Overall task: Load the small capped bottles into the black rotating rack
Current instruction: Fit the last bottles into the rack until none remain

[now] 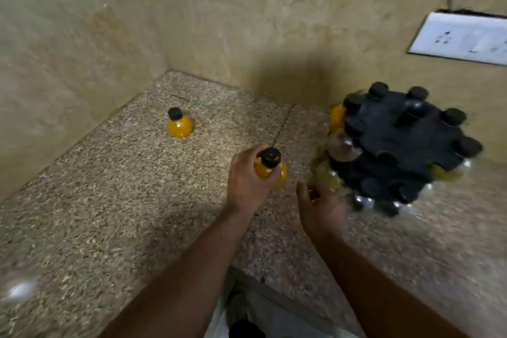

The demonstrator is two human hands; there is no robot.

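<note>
My left hand [247,181] grips a small yellow bottle with a black cap [270,164] above the counter's middle. A second yellow capped bottle [179,123] stands alone near the back corner. The black rotating rack [403,143] sits at the right against the wall, blurred, with several capped bottles in its slots around the rim. My right hand [321,206] is at the rack's lower left edge, fingers apart, holding nothing; whether it touches the rack I cannot tell.
The speckled stone counter [123,214] meets beige walls at the back and left. A white socket plate [463,38] is on the right wall above the rack. The counter's front edge runs below my forearms.
</note>
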